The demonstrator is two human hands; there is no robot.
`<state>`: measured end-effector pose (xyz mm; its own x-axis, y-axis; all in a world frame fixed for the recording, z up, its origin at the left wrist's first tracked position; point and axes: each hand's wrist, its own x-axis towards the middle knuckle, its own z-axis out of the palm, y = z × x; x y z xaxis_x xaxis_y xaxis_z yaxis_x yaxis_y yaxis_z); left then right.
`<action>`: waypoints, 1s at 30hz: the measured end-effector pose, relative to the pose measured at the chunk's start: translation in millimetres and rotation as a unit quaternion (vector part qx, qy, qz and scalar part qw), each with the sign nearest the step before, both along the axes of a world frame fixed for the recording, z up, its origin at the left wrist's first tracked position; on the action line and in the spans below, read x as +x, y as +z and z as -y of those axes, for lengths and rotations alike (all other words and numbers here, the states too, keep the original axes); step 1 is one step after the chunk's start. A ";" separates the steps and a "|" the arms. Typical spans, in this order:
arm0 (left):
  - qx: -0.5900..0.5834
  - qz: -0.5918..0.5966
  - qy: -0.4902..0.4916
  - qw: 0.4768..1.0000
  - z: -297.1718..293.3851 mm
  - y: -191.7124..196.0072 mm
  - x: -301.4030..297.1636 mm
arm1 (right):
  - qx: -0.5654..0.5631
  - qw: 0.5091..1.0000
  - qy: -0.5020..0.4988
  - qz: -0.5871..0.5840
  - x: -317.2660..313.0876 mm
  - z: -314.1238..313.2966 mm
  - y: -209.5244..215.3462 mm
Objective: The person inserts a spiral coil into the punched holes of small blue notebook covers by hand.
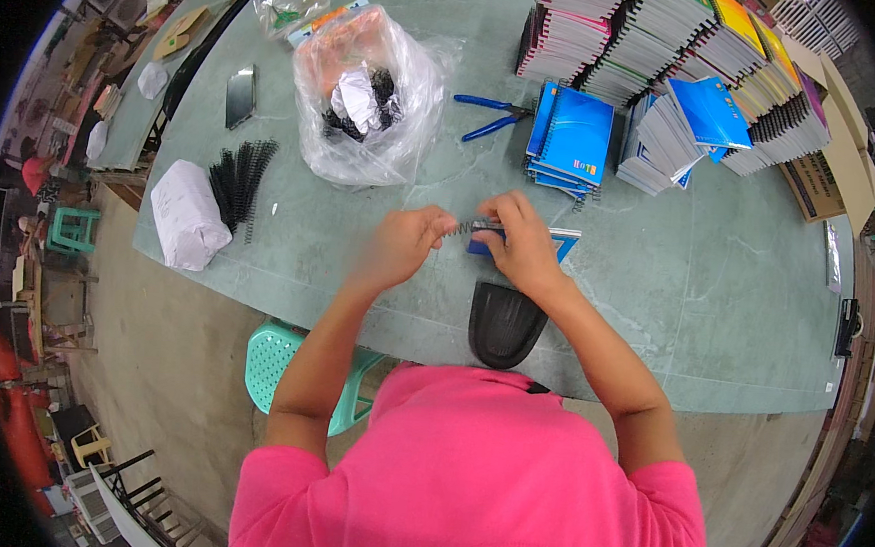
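- Near the left edge of the table (739,262): white bundle (190,216), with loose black coils (243,181) fanned out just beside it, on its right.
- Farther toward the far edge: dark phone-like slab (240,98), lying flat.
- Left of the middle, toward the far edge: clear bag (349,166), mouth open, holding crumpled white paper (356,100) and more black coils.
- Above the middle of the near edge: left hand (404,246), narrow, pinching one end of a coil (463,229).
- Between both hands: that same coil, roughly level, other end at the right fingers. Cannot tell any threading through a notebook.
- Toward the far edge: pliers (491,117), blue handles spread leftward, tips just beside a pile of blue notebooks (576,132).
- Just right of the coil: right hand (525,241), narrow, fingers curled over a blue notebook (566,243), partly hidden.
- At the near edge, below the right hand: black tray (506,328).
- Toward the far right corner: tall notebook stacks (662,37), beside an open carton (815,186).
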<state>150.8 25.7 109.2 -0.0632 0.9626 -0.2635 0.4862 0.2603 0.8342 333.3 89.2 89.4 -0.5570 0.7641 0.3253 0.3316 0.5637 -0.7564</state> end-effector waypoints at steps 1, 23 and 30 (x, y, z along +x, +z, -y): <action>0.082 -0.036 -0.009 0.996 -0.4 0.3 1.3 | 0.012 1.000 0.023 0.013 1.7 -2.8 -1.1; 0.265 -0.172 -0.021 0.949 3.8 46.0 20.7 | -0.101 0.990 -0.089 -0.030 61.4 -19.9 -12.1; 0.217 -0.189 -0.055 0.956 12.5 34.6 25.1 | -0.137 0.988 -0.063 -0.030 56.1 -13.6 -17.6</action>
<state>175.9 13.1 143.8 0.0339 0.9823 0.1844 0.7784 -0.1416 0.6116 389.4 102.8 71.8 -0.4385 0.8898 0.1266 0.3352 0.2926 -0.8956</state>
